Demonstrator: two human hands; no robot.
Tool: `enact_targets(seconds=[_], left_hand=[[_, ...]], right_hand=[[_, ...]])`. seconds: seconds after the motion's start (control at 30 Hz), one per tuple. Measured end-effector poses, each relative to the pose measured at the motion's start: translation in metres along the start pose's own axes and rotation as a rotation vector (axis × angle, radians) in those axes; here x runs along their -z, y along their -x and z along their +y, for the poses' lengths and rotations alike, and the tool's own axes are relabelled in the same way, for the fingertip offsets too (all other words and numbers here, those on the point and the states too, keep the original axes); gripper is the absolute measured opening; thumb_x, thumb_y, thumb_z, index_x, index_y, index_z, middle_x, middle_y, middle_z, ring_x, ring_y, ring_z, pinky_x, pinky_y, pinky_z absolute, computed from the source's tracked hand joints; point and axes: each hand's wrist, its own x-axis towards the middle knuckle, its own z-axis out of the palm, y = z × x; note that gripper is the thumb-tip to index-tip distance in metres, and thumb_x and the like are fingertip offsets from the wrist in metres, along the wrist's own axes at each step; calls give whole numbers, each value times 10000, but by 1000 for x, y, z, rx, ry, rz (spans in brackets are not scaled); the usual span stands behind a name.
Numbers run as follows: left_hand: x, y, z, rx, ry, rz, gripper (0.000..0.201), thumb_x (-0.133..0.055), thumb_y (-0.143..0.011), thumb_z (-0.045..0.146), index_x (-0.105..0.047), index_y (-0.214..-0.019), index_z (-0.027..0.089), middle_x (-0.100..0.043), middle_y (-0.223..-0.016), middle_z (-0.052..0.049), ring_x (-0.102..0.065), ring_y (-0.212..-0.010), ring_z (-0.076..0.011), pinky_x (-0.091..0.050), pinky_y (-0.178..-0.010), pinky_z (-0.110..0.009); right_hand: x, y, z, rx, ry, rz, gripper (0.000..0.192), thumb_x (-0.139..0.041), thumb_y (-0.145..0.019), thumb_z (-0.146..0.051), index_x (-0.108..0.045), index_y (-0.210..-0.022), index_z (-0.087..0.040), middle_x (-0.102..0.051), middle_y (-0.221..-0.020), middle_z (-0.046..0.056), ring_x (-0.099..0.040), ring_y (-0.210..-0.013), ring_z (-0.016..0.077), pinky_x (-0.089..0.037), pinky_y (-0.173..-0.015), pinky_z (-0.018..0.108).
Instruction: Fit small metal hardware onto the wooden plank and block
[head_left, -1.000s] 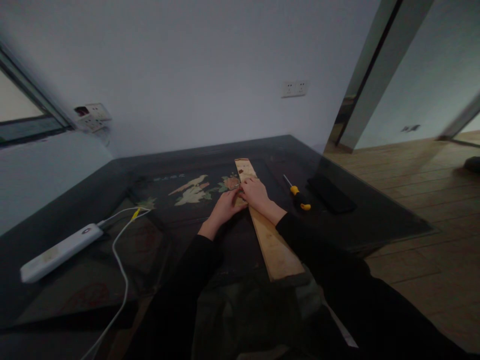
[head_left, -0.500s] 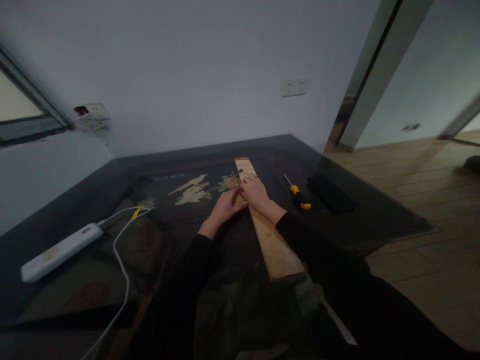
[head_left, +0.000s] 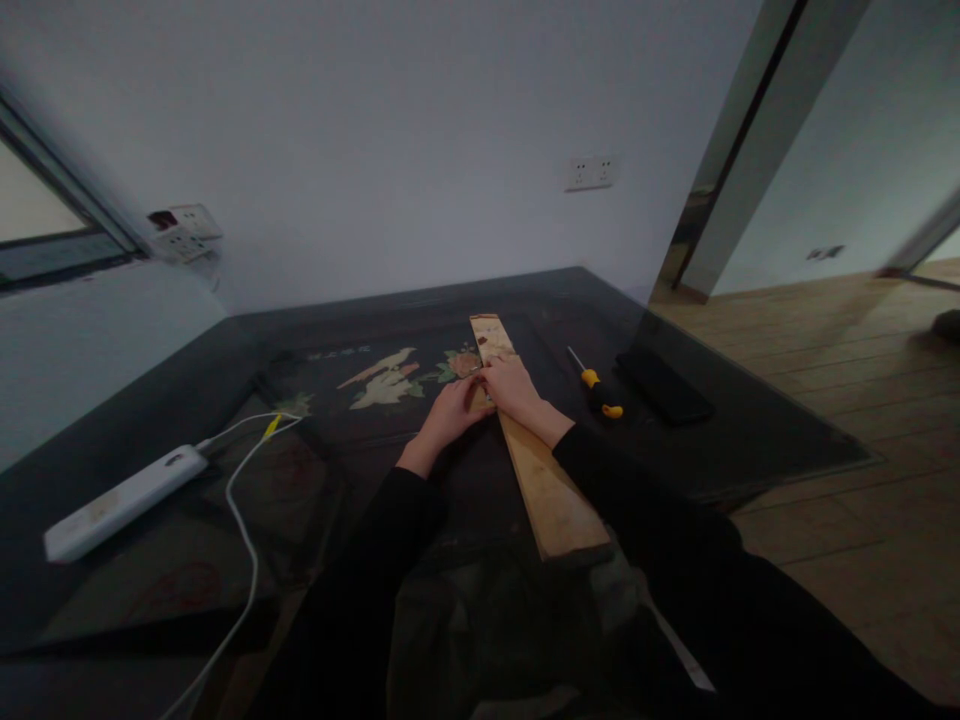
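Observation:
A long, light wooden board (head_left: 551,490) lies lengthwise on the dark table, its near end at the table's front edge. My left hand (head_left: 448,412) is closed at the board's left edge, the thumb side reaching over the wood. Over the board rests my right hand (head_left: 511,388), its fingers curled in and meeting the left fingertips. A tiny shiny bit shows by the fingertips, too small to name. What lies between the fingers is hidden. Right of the board is a screwdriver (head_left: 598,391) with a yellow and black handle, touched by neither hand.
A black flat object (head_left: 664,387) lies right of the screwdriver. On the left, a white power strip (head_left: 124,503) trails a white cable (head_left: 244,530) toward the front edge. The dark table (head_left: 780,440) has a bird-and-flower picture and meets the wall behind.
Almost nothing differs. Both hands keep their place at the board, with only a very slight shift of the fingers and of the view.

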Motion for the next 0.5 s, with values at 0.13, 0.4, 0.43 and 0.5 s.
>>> enact_targets(seconds=[0.13, 0.4, 0.43, 0.5], left_hand=[[0, 0, 0, 5, 10, -4, 680, -797, -782, 360, -535, -1377, 161, -656, -1299, -182, -628, -1187, -321, -467, -1048, -509], [-1, -1, -2, 19, 13, -4, 681, -809, -770, 385, -550, -1359, 163, -668, -1266, -176, -633, -1174, -320, -473, -1042, -493], [-1, -1, -2, 18, 13, -2, 687, -812, -767, 384, -549, -1360, 158, -665, -1268, -180, -632, -1176, -321, -473, -1041, -490], [-2, -1, -4, 15, 16, 4, 704, -814, -765, 383, -538, -1374, 162, -659, -1280, -182, -628, -1185, -323, -471, -1045, -493]], right_hand=[[1, 0, -1, -35, 12, 21, 280, -537, -960, -296, -718, -1090, -127, -667, -1157, 151, -544, -1183, 280, -419, -977, 382], [2, 0, -1, -11, 4, 4, 267, -492, -970, -212, -736, -1050, -140, -684, -1134, 136, -548, -1183, 266, -419, -957, 364], [2, 0, -1, -7, 0, 1, 270, -488, -968, -203, -736, -1057, -144, -685, -1139, 134, -551, -1181, 265, -418, -958, 365], [2, 1, -1, -18, -1, 6, 259, -523, -960, -238, -726, -1089, -143, -681, -1159, 138, -553, -1184, 272, -420, -966, 373]])
